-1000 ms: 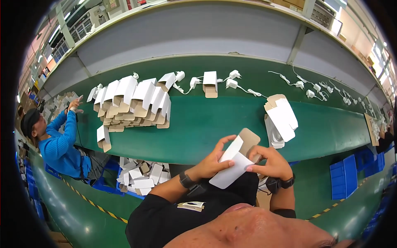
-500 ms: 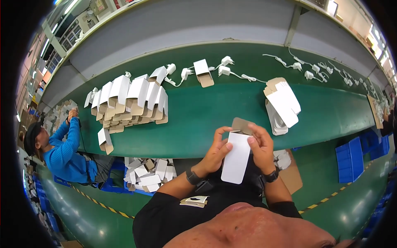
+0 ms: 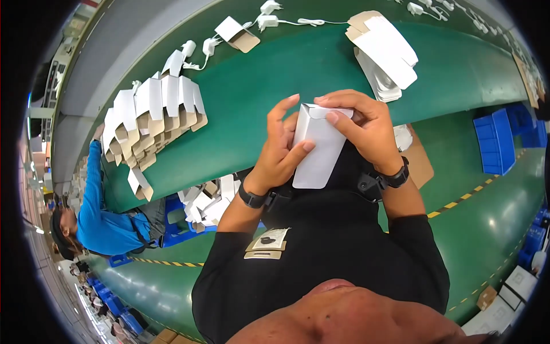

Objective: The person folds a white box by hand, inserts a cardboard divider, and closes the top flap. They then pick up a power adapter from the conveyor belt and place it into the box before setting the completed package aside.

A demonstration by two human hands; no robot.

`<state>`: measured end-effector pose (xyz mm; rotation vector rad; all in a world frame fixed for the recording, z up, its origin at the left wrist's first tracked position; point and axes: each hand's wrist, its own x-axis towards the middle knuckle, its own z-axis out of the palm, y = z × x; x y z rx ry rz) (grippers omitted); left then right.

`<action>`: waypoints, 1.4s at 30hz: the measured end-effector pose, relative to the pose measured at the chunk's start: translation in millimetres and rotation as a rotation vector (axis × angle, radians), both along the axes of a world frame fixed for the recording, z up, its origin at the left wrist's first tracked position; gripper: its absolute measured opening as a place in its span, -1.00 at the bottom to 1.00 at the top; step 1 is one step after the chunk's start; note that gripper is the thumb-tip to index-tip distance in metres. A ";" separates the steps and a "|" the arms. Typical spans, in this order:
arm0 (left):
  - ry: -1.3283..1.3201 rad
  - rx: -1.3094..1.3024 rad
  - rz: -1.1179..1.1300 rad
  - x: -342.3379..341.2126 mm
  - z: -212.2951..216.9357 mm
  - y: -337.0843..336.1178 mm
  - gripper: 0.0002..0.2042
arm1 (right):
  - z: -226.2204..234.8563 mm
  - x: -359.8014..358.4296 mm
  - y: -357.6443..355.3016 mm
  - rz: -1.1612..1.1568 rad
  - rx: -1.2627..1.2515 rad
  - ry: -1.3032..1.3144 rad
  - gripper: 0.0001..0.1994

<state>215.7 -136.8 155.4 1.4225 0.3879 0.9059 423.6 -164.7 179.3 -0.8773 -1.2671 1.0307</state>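
A small white carton [image 3: 318,146] stands upright between both of my hands, close to my chest. My left hand [image 3: 281,149] grips its left side with fingers spread along it. My right hand [image 3: 361,123] curls over the top end, fingertips pressing the upper flap down. Both wrists wear dark bands. Beyond the hands runs a green conveyor belt [image 3: 275,74].
A pile of folded white cartons [image 3: 152,120] lies on the belt at left, flat carton blanks [image 3: 384,51] at right, white chargers with cables [image 3: 269,17] at the far edge. A person in a blue top [image 3: 100,223] works at left. Blue bins [image 3: 498,140] stand at right.
The carton has gone from a tilted open blank to an upright closed box nearer my chest. My right hand has moved onto its top flap, and the view has tipped downward.
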 end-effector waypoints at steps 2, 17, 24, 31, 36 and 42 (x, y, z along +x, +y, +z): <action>-0.001 0.013 -0.014 5.7 -5.9 1.6 -0.25 | -1.1 4.5 -0.1 0.055 -0.088 0.021 -0.83; 0.053 0.062 0.041 9.0 -20.2 6.3 -0.43 | -10.4 13.9 1.6 0.052 -0.154 0.031 -0.81; -0.075 -0.132 -0.044 14.3 -22.1 23.3 -0.56 | -13.3 14.2 8.7 0.066 0.044 -0.200 -0.72; 0.154 0.437 0.594 18.6 3.3 122.9 -0.49 | 13.5 50.3 29.9 -0.547 0.290 -0.878 -0.64; 0.572 0.842 0.974 17.3 31.1 223.8 -0.37 | -17.3 82.9 43.8 -0.854 0.219 -1.302 -0.60; 0.927 0.676 1.124 14.4 -25.1 290.8 -0.36 | -23.4 80.9 42.7 -0.808 0.184 -1.372 -0.67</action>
